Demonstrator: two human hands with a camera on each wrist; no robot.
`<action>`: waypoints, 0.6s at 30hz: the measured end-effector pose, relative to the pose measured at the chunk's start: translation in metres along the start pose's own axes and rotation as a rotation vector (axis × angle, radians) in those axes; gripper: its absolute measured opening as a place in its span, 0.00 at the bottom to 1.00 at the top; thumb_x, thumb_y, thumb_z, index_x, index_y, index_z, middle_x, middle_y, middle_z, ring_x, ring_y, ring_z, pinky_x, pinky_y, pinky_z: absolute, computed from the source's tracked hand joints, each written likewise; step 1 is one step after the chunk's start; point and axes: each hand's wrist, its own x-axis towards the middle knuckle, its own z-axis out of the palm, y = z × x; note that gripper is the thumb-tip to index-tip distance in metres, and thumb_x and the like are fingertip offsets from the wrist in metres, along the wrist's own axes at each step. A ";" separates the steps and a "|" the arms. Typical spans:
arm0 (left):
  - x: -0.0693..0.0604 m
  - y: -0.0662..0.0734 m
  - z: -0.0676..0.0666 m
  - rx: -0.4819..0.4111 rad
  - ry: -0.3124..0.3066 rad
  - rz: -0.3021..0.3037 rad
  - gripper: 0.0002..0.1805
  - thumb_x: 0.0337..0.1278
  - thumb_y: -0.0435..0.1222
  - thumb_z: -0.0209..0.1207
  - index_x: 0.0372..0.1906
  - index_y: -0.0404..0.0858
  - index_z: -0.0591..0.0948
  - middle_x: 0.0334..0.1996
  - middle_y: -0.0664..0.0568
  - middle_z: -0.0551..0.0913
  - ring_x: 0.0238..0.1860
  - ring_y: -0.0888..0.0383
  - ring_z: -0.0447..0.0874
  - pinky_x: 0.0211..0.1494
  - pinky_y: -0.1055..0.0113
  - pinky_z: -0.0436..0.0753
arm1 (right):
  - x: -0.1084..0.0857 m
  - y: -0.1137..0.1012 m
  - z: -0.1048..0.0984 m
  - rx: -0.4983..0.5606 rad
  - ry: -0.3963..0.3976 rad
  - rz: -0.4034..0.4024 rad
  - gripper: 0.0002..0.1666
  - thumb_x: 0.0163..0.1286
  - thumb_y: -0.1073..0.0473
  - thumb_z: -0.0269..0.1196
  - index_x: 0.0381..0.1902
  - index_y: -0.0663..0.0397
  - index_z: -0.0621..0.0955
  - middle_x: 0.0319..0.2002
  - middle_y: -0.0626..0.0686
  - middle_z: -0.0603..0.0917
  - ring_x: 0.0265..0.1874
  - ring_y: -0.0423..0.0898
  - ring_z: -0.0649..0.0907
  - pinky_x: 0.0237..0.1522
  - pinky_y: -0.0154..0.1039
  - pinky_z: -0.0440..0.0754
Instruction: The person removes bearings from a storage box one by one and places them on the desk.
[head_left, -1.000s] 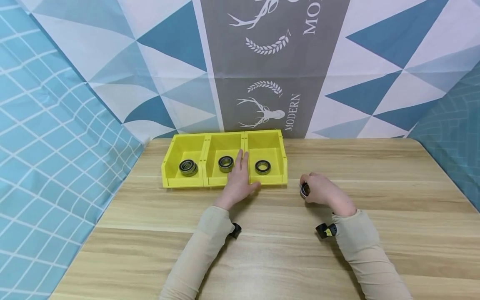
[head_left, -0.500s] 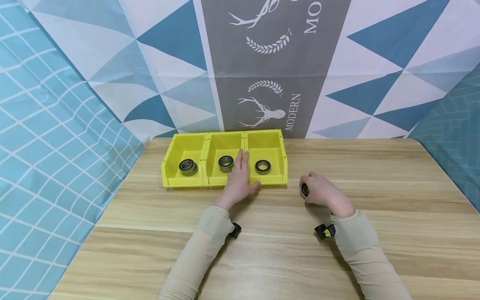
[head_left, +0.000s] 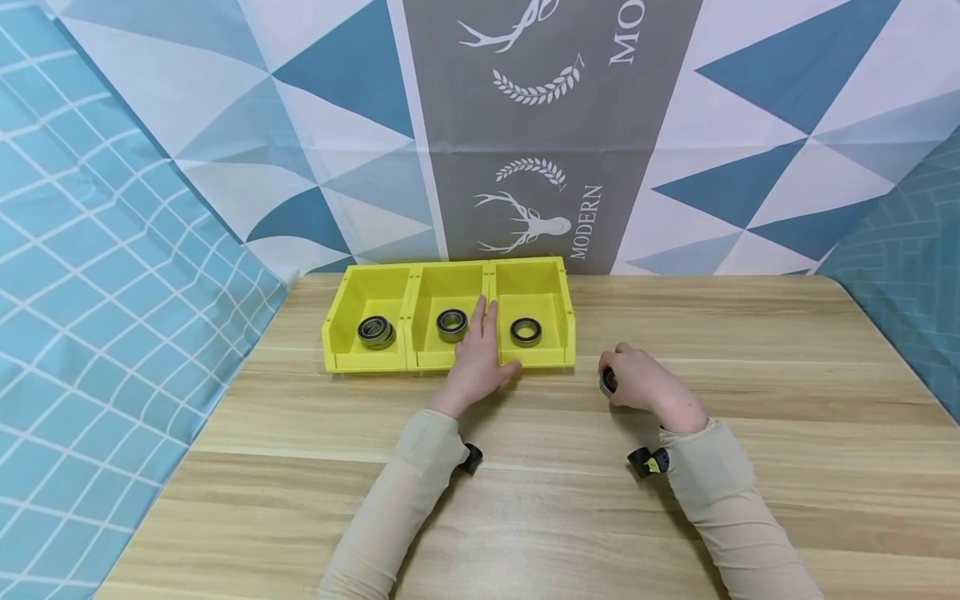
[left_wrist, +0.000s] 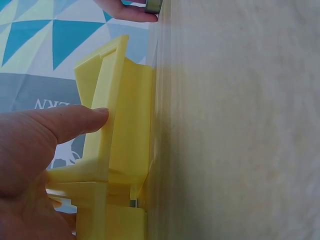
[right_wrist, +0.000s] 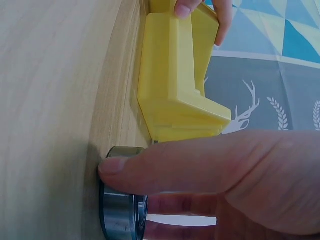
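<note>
Gripping a dark-faced, ring-shaped steel bearing by its rim, the right hand has its thumb on one side and curled fingers on the other, closed no further than the ring's width. Its flat face looks roughly upward, so its axis stands near upright; whether it touches the wood or hangs just above, I cannot tell. From this grip, the row of three joined yellow plastic bins lies to the left and slightly farther from the person, near but apart, with the right bin closest. The left hand holds no bearing: its fingers reach over the divider between the middle and right bins, its thumb against the right bin's front lip. One black-and-silver ring lies flat in the right bin, a thicker-looking ring in the middle bin, and what looks like an askew stack of rings in the left bin. Beneath spreads a pale wood-grain tabletop; behind hangs a blue, white and grey printed cloth with deer heads.
</note>
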 end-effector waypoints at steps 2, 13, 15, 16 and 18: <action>0.000 0.000 0.000 0.003 -0.003 -0.001 0.56 0.46 0.46 0.64 0.71 0.38 0.38 0.72 0.45 0.32 0.64 0.36 0.56 0.60 0.36 0.58 | 0.000 0.000 0.000 -0.006 0.004 -0.003 0.22 0.46 0.68 0.65 0.44 0.62 0.77 0.38 0.61 0.73 0.30 0.51 0.73 0.33 0.42 0.73; 0.001 0.000 -0.001 0.005 0.001 -0.005 0.57 0.46 0.46 0.65 0.71 0.39 0.38 0.72 0.45 0.33 0.64 0.36 0.58 0.60 0.37 0.59 | -0.001 -0.001 -0.002 -0.033 0.005 -0.016 0.23 0.45 0.69 0.65 0.43 0.62 0.77 0.37 0.60 0.72 0.30 0.53 0.73 0.32 0.44 0.73; 0.001 0.000 -0.001 0.002 0.002 -0.007 0.57 0.46 0.46 0.65 0.71 0.39 0.39 0.72 0.46 0.33 0.63 0.36 0.58 0.60 0.37 0.59 | -0.001 -0.002 -0.002 -0.040 0.003 -0.020 0.22 0.45 0.70 0.64 0.43 0.63 0.76 0.36 0.60 0.72 0.30 0.53 0.73 0.32 0.43 0.73; 0.001 0.000 -0.001 0.000 0.000 -0.008 0.57 0.46 0.46 0.65 0.71 0.39 0.38 0.72 0.46 0.33 0.63 0.36 0.58 0.60 0.37 0.59 | -0.002 -0.002 -0.002 -0.043 0.003 -0.023 0.22 0.46 0.70 0.64 0.43 0.63 0.76 0.36 0.60 0.72 0.30 0.52 0.73 0.32 0.43 0.73; 0.000 0.000 -0.001 -0.006 -0.002 -0.007 0.57 0.46 0.46 0.65 0.71 0.39 0.38 0.72 0.46 0.33 0.63 0.36 0.58 0.60 0.36 0.58 | -0.002 -0.002 -0.001 -0.047 0.005 -0.026 0.22 0.46 0.70 0.63 0.43 0.63 0.76 0.36 0.60 0.72 0.30 0.52 0.73 0.32 0.43 0.73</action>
